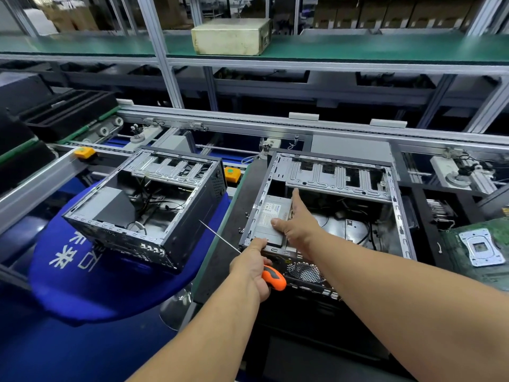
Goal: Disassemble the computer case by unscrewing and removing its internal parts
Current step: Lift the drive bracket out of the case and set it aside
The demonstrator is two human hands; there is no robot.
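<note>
Over the open computer case [327, 213] on the bench, the right arm stretches forward, its hand [296, 221] laid with straight fingers on the grey power supply [271, 219] in the case's near-left corner, thumb spread across the label. At the case's near edge, the left hand [254, 267] grips an orange-handled screwdriver [272, 277], shaft pointing left, thumb touching the frame. Another case [148, 205] sits left.

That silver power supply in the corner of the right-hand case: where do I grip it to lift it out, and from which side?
Probably grip the power supply by its two long side faces, coming straight down through the open top of the right case. It lies flat, label up, tucked into the near-left corner, so the case walls block any sideways approach. The right hand already rests on its inner edge; the left hand holds the screwdriver.
</note>
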